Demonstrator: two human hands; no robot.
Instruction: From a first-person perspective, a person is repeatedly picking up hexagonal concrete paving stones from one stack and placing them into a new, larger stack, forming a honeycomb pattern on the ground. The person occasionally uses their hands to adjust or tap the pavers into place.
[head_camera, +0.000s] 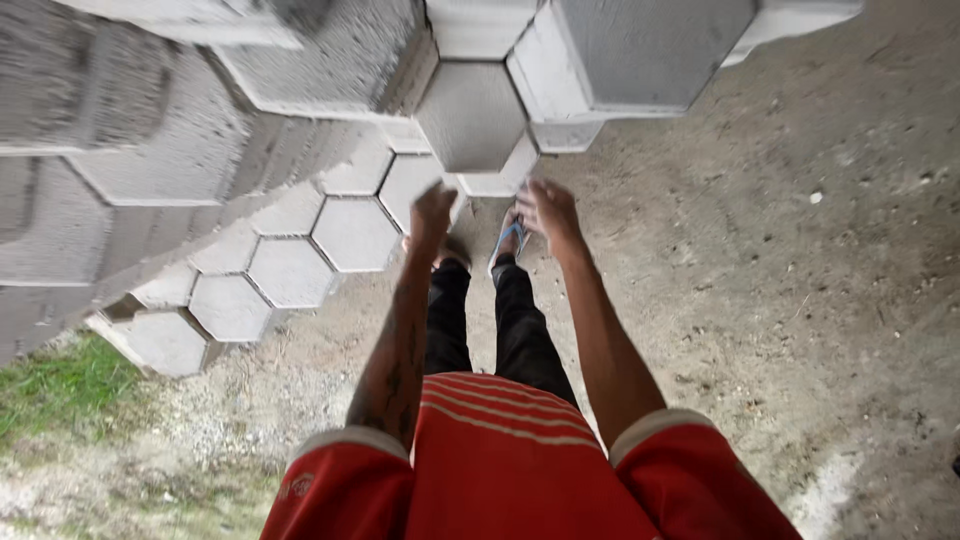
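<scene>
Both empty, fingers loosely spread: left hand (432, 212) nearer, hexagonal concrete paver (470, 115) at 12 o'clock just beyond, right hand (548, 212) alongside.

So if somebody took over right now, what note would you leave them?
Left hand: open, empty, fingertips close to the nearest hexagonal block.
Right hand: open, empty, just below the same block.
Blocks: grey hexagonal concrete pavers, stacked in rows stepping up to the left and ahead.
Done: many pavers stacked.
Left: neither hand holds a block; whether either touches one is unclear.
Ground: bare dirt, grass at left.
</scene>
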